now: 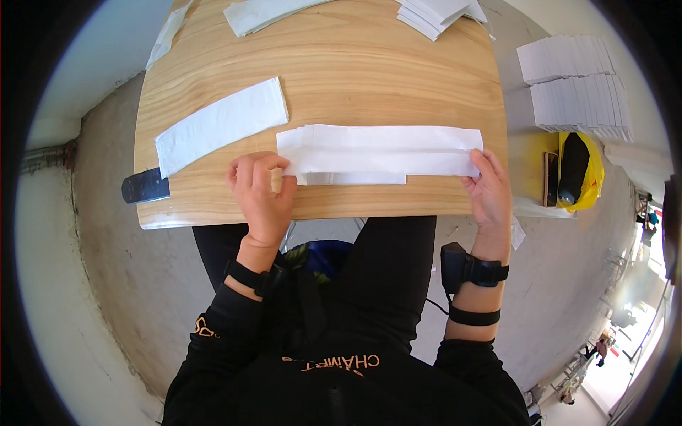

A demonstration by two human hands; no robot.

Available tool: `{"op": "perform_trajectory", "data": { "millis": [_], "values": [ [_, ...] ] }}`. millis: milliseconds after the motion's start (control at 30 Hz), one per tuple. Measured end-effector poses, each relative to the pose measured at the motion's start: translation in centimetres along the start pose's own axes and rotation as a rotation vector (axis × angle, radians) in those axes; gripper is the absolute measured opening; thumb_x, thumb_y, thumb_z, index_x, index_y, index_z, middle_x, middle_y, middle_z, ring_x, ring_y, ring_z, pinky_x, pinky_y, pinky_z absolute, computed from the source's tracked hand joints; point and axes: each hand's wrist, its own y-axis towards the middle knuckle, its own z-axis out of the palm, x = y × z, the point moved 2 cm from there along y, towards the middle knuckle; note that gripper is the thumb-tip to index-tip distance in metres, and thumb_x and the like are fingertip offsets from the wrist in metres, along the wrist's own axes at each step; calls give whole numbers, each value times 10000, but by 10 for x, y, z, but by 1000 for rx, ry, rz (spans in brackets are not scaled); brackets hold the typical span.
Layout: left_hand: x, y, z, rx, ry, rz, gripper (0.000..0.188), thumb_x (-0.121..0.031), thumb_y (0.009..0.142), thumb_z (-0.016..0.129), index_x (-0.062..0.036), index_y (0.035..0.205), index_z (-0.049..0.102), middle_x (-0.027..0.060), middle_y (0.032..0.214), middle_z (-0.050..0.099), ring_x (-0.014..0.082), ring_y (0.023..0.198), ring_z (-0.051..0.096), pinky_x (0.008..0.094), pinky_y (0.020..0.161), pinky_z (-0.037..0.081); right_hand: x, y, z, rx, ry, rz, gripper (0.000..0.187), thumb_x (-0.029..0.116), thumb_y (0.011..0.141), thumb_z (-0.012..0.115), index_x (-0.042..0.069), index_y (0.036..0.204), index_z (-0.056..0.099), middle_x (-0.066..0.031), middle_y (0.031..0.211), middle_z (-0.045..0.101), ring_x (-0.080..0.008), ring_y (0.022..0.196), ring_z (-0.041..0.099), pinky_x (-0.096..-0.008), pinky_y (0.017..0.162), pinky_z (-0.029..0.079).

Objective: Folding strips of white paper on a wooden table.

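A long white strip of folded paper (383, 145) lies near the table's front edge, creased along its length. A narrower white flap (355, 178) shows below its lower edge on the left half. My left hand (261, 186) is at the strip's left end, thumb and forefinger closed on its lower left corner. At the right end my right hand (489, 188) pinches the edge between thumb and fingers. Up and to the left of my left hand lies a flat white paper stack (224, 121), set at a slant.
Under the slanted stack a dark flat object (145, 186) juts past the wooden table's (341, 96) left edge. More white papers (263, 13) and a fanned pile (437, 15) lie at the far side. Beyond the right edge stand paper stacks (579, 99) and a yellow bag (595, 177).
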Motion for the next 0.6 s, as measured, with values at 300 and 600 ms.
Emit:
{"op": "perform_trajectory", "data": {
  "millis": [300,600],
  "values": [
    [4,-14,19,157,96,-5,340,-36,619,691,-129,941,632,49,1002,573,241,986,521,414,957,296,-12,6,-31,-101,-179,22,161,198,913,648,78,1020,648,41,855,616,-31,754,524,-185,632,410],
    [2,-13,20,116,89,7,223,-51,638,662,-128,840,608,35,949,558,245,936,530,436,952,315,-27,12,-46,-80,-302,45,165,204,902,652,64,987,664,40,824,603,-42,717,498,-200,608,387]
  ]
}}
